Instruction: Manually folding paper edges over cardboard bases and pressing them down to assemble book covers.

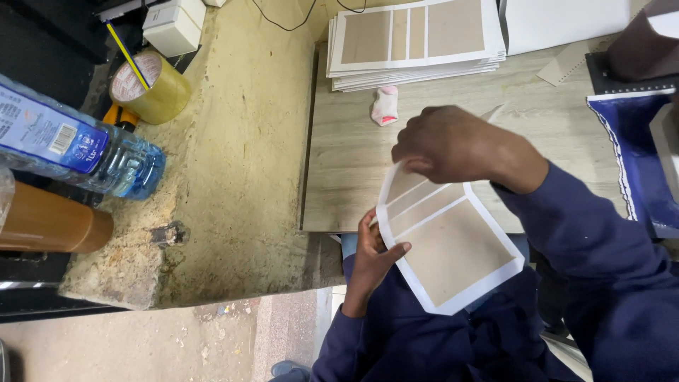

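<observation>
I hold a flat cardboard sheet (453,247) with brown panels and white borders, tilted over my lap at the table's near edge. My left hand (373,258) grips its lower left edge, thumb on top. My right hand (453,145) is closed on the sheet's upper end, fingers curled over it. Both arms wear dark blue sleeves.
A stack of the same sheets (414,42) lies at the back of the wooden table (346,163), with a small white and pink object (385,106) before it. A blue cover (640,155) lies at right. On the left ledge are a tape roll (150,86), a water bottle (71,145) and a brown roll (49,221).
</observation>
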